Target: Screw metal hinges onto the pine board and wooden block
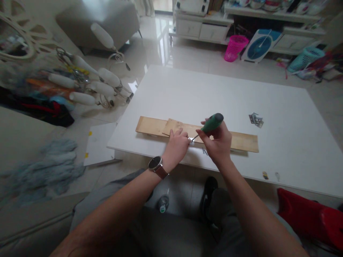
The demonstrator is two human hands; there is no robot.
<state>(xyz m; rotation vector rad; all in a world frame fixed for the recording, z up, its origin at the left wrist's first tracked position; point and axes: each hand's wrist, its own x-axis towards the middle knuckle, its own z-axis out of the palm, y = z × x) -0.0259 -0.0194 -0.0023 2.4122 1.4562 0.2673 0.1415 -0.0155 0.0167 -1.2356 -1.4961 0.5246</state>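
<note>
My right hand (pixel 218 141) is closed round the green handle of a screwdriver (pixel 212 122). The screwdriver slants down to the left, its tip at a small metal bracket (pixel 192 142) on the near edge of a long wooden plank (pixel 243 141). My left hand (pixel 177 145), with a watch on the wrist, lies against the plank, its finger and thumb closed at the bracket. Any screw under the tip is too small to make out. A short flat wooden piece (pixel 172 125) rests on the plank beside my left fingers.
The plank lies near the front edge of a large white board (pixel 209 92). Several metal brackets (pixel 256 120) are piled at right; two small items (pixel 265 175) lie near the front edge. A bottle (pixel 163 204) is on the floor below. A fallen-looking lamp (pixel 104 82) stands left.
</note>
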